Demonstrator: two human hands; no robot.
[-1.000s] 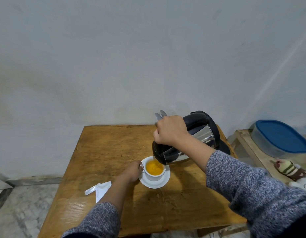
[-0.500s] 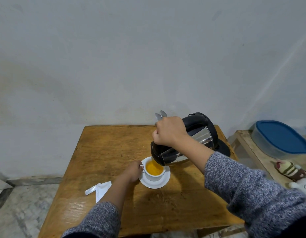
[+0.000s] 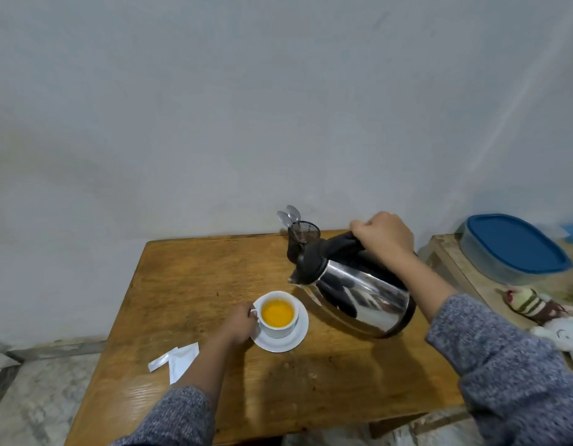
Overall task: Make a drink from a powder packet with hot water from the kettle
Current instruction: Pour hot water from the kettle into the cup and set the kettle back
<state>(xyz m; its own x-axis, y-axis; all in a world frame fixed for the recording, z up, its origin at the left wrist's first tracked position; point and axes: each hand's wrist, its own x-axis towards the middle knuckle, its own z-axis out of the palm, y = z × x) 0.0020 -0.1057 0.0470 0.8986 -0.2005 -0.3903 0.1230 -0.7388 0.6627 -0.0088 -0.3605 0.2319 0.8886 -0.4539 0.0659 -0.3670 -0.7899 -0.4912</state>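
Note:
A white cup (image 3: pixel 280 326) filled with orange drink stands on a white saucer (image 3: pixel 291 341) on the wooden table (image 3: pixel 195 284). My left hand (image 3: pixel 238 323) grips the cup's handle. My right hand (image 3: pixel 383 235) is closed on the black handle of the steel kettle (image 3: pixel 359 297), which hangs tilted to the right of the cup, spout toward the cup but clear of it. The torn white powder packet (image 3: pixel 177 360) lies near the table's left front.
A black mesh holder (image 3: pixel 303 235) with two spoons stands at the table's back edge behind the kettle. To the right, a second wooden surface carries a blue-lidded container (image 3: pixel 513 247) and soft toys (image 3: pixel 542 309). A tiled floor lies left.
The kettle has been lifted away from over the cup, swinging right and less steeply tipped. My left hand has stayed on the cup handle. The spoon holder is now uncovered.

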